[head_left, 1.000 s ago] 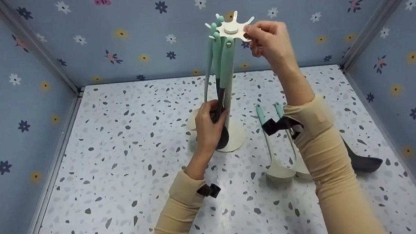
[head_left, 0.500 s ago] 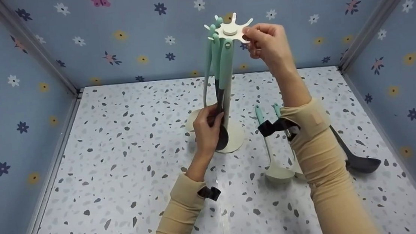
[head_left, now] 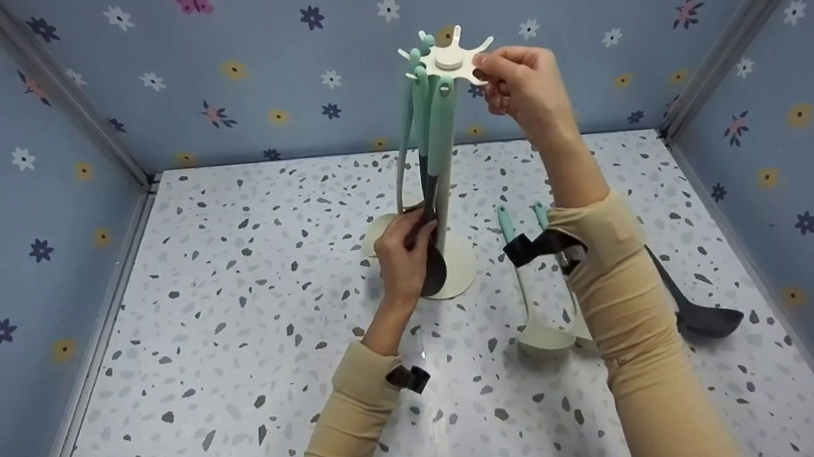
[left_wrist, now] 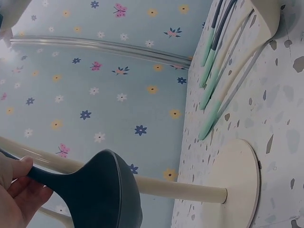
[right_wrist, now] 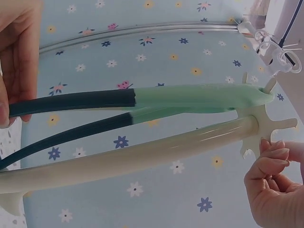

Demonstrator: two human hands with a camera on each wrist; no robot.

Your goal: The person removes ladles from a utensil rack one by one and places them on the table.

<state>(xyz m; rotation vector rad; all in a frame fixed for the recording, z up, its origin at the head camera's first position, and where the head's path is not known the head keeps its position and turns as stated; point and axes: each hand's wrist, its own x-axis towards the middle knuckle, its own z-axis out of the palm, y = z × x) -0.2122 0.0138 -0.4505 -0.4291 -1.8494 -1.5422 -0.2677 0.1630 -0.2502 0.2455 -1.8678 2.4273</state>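
Observation:
A cream utensil stand with a star-shaped hook rack (head_left: 448, 61), a pole (left_wrist: 183, 190) and a round base (head_left: 461, 271) is upright mid-table. My left hand (head_left: 402, 258) pinches the dark neck of a ladle (left_wrist: 102, 190) low beside the pole. The ladle's mint handle (right_wrist: 204, 96) reaches up to the rack, with a hook tip at its end hole. My right hand (head_left: 526, 85) pinches one arm of the rack from the right. Several other mint-handled utensils (head_left: 422, 120) hang on the rack's left side, partly hidden behind the ladle.
To the right on the speckled table (head_left: 244, 390) lie a cream ladle (head_left: 546, 339), another cream utensil (head_left: 582, 327) and a dark utensil (head_left: 711, 320), partly covered by my right arm. Flower-patterned panels (head_left: 217, 76) wall in the back and sides.
Both hands keep their holds on the ladle and the rack. My left hand has shifted slightly down and left; the right forearm moved a little left, uncovering more of the dark utensil.

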